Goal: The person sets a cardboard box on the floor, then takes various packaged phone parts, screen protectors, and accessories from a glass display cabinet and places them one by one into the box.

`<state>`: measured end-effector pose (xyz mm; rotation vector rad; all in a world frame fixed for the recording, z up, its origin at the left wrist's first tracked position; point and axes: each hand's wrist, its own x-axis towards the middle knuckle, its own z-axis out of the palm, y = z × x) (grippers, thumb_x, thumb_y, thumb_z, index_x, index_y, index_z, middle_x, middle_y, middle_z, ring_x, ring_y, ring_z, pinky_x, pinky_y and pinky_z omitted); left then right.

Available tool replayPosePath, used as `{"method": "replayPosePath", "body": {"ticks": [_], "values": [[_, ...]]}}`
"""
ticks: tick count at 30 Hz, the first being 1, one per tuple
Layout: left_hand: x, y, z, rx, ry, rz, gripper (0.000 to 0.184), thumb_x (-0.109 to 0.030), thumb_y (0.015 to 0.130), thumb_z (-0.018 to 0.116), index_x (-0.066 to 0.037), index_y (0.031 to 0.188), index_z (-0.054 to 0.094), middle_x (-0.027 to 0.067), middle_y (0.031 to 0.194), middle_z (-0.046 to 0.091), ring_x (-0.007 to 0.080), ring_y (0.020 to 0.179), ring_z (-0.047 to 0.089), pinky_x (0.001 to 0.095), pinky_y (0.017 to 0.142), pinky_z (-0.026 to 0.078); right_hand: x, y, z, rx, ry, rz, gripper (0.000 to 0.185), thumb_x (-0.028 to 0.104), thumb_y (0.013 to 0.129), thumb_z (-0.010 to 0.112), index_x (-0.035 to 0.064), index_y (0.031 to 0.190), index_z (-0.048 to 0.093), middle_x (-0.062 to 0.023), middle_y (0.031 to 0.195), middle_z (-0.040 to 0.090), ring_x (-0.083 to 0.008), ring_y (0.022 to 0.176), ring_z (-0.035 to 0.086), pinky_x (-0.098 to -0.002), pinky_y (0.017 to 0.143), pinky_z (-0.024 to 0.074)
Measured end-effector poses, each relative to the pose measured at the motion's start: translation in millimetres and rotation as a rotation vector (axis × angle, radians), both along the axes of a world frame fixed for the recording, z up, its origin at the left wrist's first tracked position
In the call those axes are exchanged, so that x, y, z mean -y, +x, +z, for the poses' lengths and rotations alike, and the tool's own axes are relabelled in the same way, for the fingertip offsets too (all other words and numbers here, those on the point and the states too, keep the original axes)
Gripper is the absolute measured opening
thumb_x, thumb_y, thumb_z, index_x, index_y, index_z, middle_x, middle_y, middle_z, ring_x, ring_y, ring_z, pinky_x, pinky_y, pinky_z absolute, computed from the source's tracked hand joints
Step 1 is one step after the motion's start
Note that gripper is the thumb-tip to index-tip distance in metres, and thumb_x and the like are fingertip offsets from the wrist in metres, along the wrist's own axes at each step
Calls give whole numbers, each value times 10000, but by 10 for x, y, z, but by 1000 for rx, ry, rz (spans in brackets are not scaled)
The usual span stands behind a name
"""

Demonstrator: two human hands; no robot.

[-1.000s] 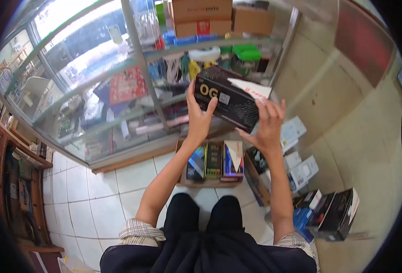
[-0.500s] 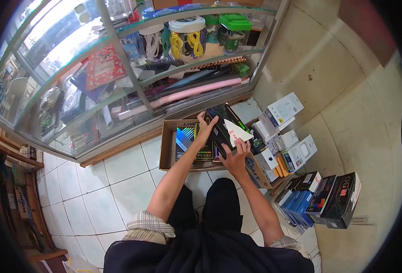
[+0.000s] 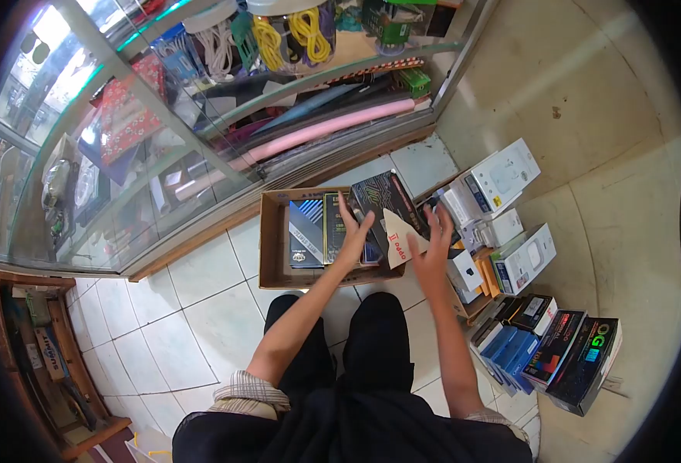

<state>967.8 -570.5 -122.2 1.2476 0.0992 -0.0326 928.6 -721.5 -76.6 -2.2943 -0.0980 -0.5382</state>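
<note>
A black printed box (image 3: 383,197) sits tilted at the right end of an open cardboard carton (image 3: 275,274). My left hand (image 3: 353,231) grips its left edge, thumb on the near side. A cream paper piece with red "OPPO" writing (image 3: 397,241) lies against the box. Beside the box's right edge is my right hand (image 3: 433,251), fingers spread and thumb near the paper; whether it touches is unclear. Inside the carton, left of my left hand, stand a blue-and-grey box (image 3: 306,243) and a dark box with yellow edging (image 3: 332,239).
A glass display cabinet (image 3: 248,154) with jars of cables stands ahead. To the right are stacked white product boxes (image 3: 502,177), with blue boxes (image 3: 510,351) and a black box (image 3: 583,370) nearer me. A wooden shelf unit (image 3: 86,432) is at the left.
My right hand has come off the paper to the box's right side, its fingers spreading. The black box is turned slightly more upright, and the view has shifted.
</note>
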Motion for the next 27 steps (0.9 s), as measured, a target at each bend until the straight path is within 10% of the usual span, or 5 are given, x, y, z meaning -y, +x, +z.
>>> {"method": "replayPosePath", "body": {"ticks": [8,21,23,27], "values": [[184,70,-90,-49,-20,-54,708,-274,879,469,-77,1399,31,205,1414,143,283,1320,83,320,1055,79,-14,313,-231,-269,260,114,669,134,750,670,73,1327,337,-178,1167,535,-188,1009,552,-265,850,422],[86,119,-269,-6,22,-169,697,-246,882,453,-29,1389,28,168,1441,63,240,1329,69,285,1057,72,-163,167,-258,-209,342,17,609,125,761,644,32,1296,369,-199,1289,412,-275,1184,420,-326,953,342],[-39,152,-83,73,364,-141,798,-357,861,488,-44,1388,-23,179,1440,39,272,1335,32,346,1067,53,-167,202,-78,-82,-65,-68,547,167,783,627,37,1267,408,-186,1343,333,-315,1220,353,-369,993,286],[-388,546,1394,602,416,28,819,-298,821,546,-20,1383,20,166,1435,84,275,1330,82,363,1068,59,-428,648,1378,261,150,128,459,135,802,589,29,1224,442,-190,1315,327,-346,1193,344,-411,988,275]]}}
